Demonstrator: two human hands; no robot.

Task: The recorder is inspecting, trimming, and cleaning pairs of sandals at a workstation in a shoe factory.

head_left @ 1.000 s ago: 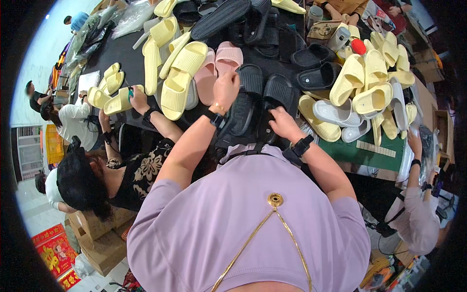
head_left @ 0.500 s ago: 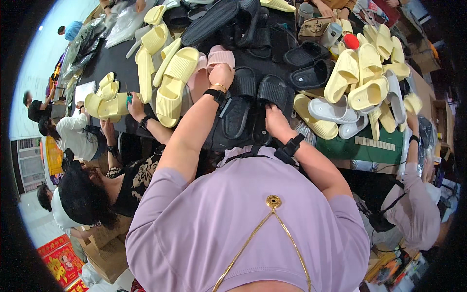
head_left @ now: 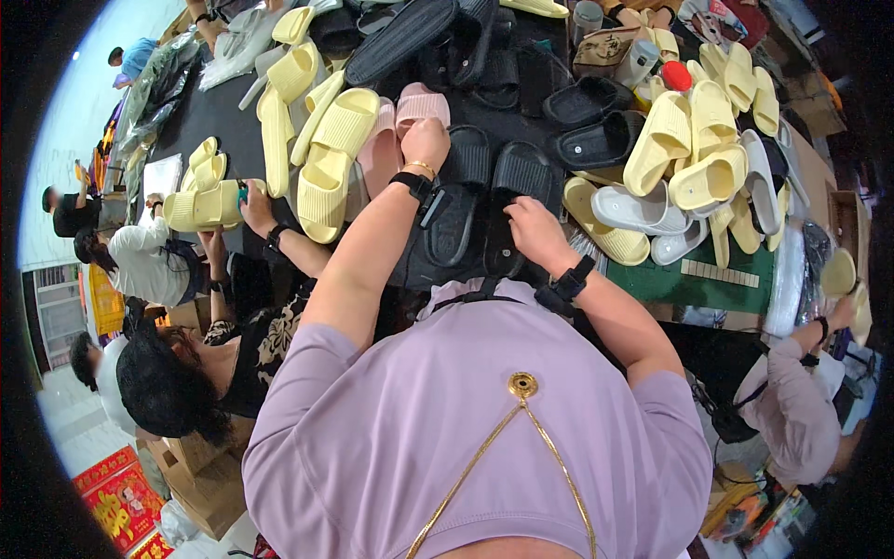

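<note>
My left hand (head_left: 426,145) is closed on a pink slide slipper (head_left: 418,101), its fingertips hidden at the opening of the ribbed strap. Another pink slipper (head_left: 380,149) lies just left of it. My right hand (head_left: 540,235) is beside the strap opening of a black slipper (head_left: 527,170); its fingers look slightly apart, with nothing visible between them. To the left of that slipper lies a second black slipper (head_left: 464,156), between my two hands. Both black slippers have ribbed straps and point away from me.
Yellow slippers (head_left: 340,140) lie left, with more yellow slippers (head_left: 661,135) and white ones (head_left: 635,209) piled right. Large black slippers (head_left: 400,42) lie at the back. A green mat (head_left: 689,293) is at right. A co-worker's hand (head_left: 258,207) holds a yellow slipper (head_left: 207,207) at left.
My right hand has drawn back slightly from the black slipper's strap. My left hand stays on the pink slipper. The co-worker at right has moved an arm back, away from the pile, holding yellow slippers.
</note>
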